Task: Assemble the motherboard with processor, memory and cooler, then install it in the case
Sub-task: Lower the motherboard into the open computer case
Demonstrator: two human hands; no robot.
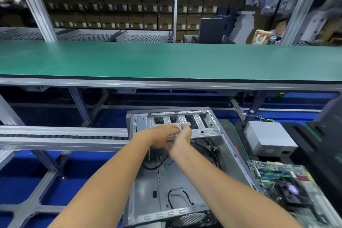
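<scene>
An open grey computer case [146, 190] lies on its side in front of me, with black cables loose on its floor. Both hands reach into its far end at the metal drive cage [203, 126]. My left hand [159, 136] and my right hand [182, 139] are together, fingers closed on a flat silver metal bracket [174, 136] at the cage's lower edge. The green motherboard [268, 174], with memory sticks and a black cooler fan [292, 190] on it, lies to the right of the case.
A grey power supply [268, 137] with coloured wires sits at the right, behind the motherboard. A long green conveyor belt [166, 59] runs across beyond the case. Aluminium frame rails [63, 137] lie to the left over a blue floor. Shelves of cardboard boxes stand behind.
</scene>
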